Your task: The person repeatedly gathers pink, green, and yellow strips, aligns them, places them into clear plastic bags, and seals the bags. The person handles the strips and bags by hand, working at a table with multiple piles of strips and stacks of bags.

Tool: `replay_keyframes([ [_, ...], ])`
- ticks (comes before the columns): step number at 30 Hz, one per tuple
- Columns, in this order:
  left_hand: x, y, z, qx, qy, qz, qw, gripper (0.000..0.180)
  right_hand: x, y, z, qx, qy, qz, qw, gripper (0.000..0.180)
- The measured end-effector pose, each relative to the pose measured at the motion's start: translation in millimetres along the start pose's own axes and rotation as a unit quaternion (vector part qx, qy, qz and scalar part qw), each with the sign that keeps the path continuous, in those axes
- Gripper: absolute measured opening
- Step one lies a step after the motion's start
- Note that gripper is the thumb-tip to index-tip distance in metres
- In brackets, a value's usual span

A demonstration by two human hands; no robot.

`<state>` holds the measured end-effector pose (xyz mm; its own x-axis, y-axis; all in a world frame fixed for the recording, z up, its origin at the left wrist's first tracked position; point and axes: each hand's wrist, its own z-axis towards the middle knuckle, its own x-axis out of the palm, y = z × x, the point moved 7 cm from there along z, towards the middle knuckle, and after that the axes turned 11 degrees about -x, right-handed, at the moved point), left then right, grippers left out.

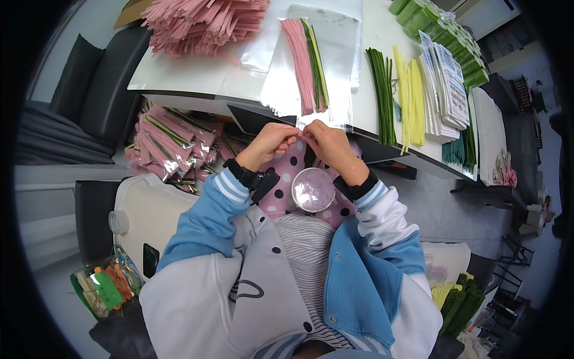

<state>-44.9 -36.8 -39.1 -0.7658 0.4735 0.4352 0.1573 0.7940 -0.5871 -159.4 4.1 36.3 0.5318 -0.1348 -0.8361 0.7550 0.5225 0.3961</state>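
A clear plastic bag (336, 107) lies at the table's near edge, on a stack of similar bags. Bundled on it, seemingly inside, are pink pipe cleaners (299, 66) with a few green and yellow ones (317, 72). My left hand (268, 145) and my right hand (335, 151) meet at the bag's near end, fingertips pinched closed and almost touching. The bit of film between the fingertips is very small. Below them, on my lap, rests a round tub (313, 189) with crumpled clear film in it.
A big pink pipe-cleaner pile (203, 24) covers the table's far left. Green stems (382, 96), yellow stems (409, 99) and printed card stacks (445, 84) lie right, with green rolls (442, 36) behind. Filled bags (173, 140) crowd below the table at left. A phone (150, 259) lies beside me.
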Motion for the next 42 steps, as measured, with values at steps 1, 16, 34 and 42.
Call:
replay_keyframes([
  [1,0.7,-0.5,-0.4,0.001,-0.007,0.004,1.0,0.015,-0.6,-0.4,-0.2,0.0,-0.003,0.006,1.0,0.01],
  [16,-0.4,-12.8,2.9,0.07,-0.081,0.076,0.991,0.02,5.3,3.1,2.2,-0.026,0.0,0.062,0.998,0.011],
  [34,-16.4,-22.8,3.9,0.08,-0.109,0.063,0.989,0.014,-72.1,33.0,-109.8,0.27,-0.041,0.586,0.763,0.005],
  [42,-14.7,-23.3,3.0,0.095,-0.114,0.058,0.987,0.013,-15.8,18.6,-140.3,0.385,0.067,0.564,0.727,0.007],
])
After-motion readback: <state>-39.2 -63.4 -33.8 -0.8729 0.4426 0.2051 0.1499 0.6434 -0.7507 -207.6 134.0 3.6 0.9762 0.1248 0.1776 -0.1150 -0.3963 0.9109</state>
